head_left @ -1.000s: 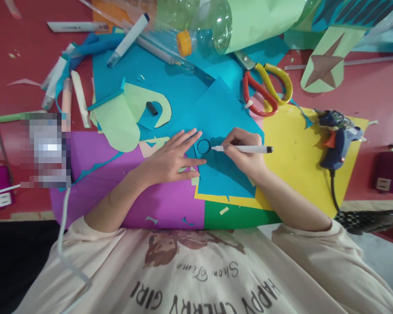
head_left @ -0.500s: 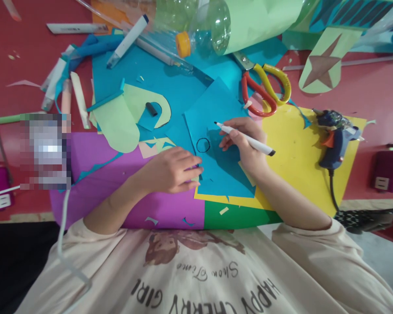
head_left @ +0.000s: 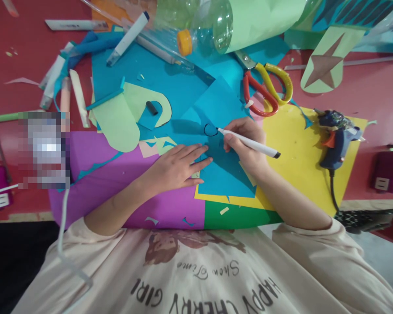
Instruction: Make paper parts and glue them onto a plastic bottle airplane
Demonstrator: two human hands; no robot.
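Observation:
In the head view, my right hand point(head_left: 245, 141) grips a white marker point(head_left: 250, 143) between thumb and fingers. Its black tip touches or nearly touches the right side of a small black circle drawn on a sheet of blue paper point(head_left: 229, 174). My left hand point(head_left: 180, 168) lies flat with fingers stretched out, fingertips over the sheet's left part. The sheet's upper left part looks bent. A black marker cap point(head_left: 151, 108) lies up and left of my hands, beside light-green paper cutouts point(head_left: 116, 124).
Scissors point(head_left: 262, 87) with red and yellow handles lie beyond my right hand. A glue gun point(head_left: 336, 139) rests on yellow paper at right. Plastic bottles point(head_left: 205, 39) lie at the back. Several markers point(head_left: 127, 39) are at upper left, and a blurred-out object point(head_left: 46, 150) is at left.
My left hand has slid right and slightly up onto the blue sheet. The drawn circle now appears farther up and right, and the marker tip has come down to its edge.

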